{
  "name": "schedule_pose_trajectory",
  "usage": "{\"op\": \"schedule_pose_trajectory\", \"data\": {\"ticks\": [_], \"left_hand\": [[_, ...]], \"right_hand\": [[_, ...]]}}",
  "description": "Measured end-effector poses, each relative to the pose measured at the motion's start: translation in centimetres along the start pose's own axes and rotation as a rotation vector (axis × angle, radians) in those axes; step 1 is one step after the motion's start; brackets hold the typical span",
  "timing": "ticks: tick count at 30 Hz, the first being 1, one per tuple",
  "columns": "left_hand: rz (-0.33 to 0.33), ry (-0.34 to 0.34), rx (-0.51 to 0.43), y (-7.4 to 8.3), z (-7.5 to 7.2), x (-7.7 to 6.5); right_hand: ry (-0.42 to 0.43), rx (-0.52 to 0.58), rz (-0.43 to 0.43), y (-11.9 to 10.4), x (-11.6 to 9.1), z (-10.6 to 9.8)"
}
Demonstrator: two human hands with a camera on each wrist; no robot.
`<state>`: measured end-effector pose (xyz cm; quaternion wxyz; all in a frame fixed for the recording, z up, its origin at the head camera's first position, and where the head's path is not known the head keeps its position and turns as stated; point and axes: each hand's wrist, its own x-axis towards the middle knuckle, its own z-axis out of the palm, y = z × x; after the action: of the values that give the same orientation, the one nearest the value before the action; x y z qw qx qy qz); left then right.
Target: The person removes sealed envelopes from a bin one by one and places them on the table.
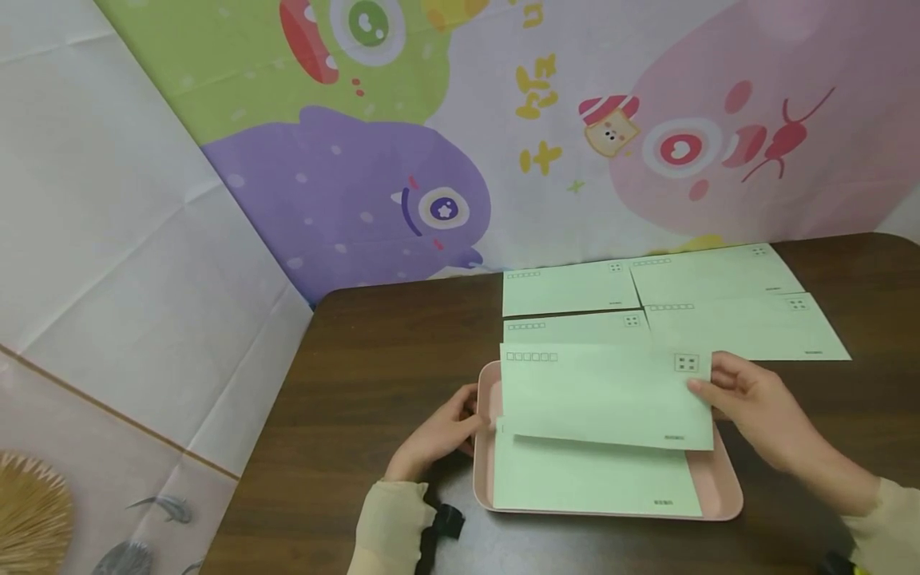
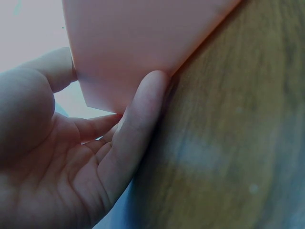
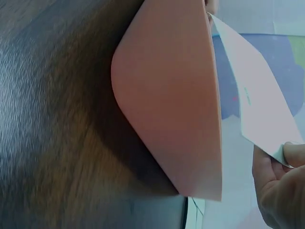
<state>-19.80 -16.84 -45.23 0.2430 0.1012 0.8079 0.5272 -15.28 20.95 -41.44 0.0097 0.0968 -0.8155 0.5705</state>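
Observation:
My right hand [image 1: 755,407] pinches a pale green envelope [image 1: 604,403] by its right edge, thumb on the front. In the right wrist view this envelope [image 3: 259,90] is raised past the rim of a pink tray [image 3: 167,100]. Printed postcode boxes run along its top left, and a stamp square marks the top right. Another green envelope [image 1: 589,483] lies in the tray beneath, partly covered by the held one. My left hand [image 1: 442,427] grips the tray's left side; in the left wrist view, its thumb and fingers hold the tray wall [image 2: 124,47].
Several matching envelopes lie in two rows on the dark wooden table [image 1: 345,383] behind the tray, including one at back left [image 1: 568,291] and one at right [image 1: 747,331]. A cartoon-printed cloth [image 1: 546,208] hangs along the table's back edge.

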Motion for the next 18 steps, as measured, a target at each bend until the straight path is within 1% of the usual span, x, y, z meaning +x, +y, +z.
{"op": "schedule_pose_trajectory", "data": {"ticks": [4, 6, 9, 12, 17, 18], "left_hand": [[0.001, 0.002, 0.011, 0.0, 0.1, 0.0], [-0.001, 0.005, 0.02, 0.0, 0.1, 0.1], [0.0, 0.005, 0.021, 0.1, 0.1, 0.0], [-0.003, -0.003, 0.01, 0.5, 0.0, -0.1], [-0.006, -0.018, 0.0, 2.5, 0.0, -1.2], [-0.005, -0.02, 0.003, 2.8, 0.0, -1.4]], "right_hand": [[-0.013, 0.002, -0.02, 0.3, -0.1, -0.8], [-0.02, 0.022, -0.031, 0.5, -0.1, -1.2], [-0.016, 0.053, -0.049, 0.8, -0.1, -1.7], [-0.004, 0.057, -0.049, 1.2, -0.2, -2.3], [0.041, -0.033, -0.036, 1.6, -0.4, -3.2], [0.054, -0.07, -0.028, 1.7, -0.4, -3.4]]}}
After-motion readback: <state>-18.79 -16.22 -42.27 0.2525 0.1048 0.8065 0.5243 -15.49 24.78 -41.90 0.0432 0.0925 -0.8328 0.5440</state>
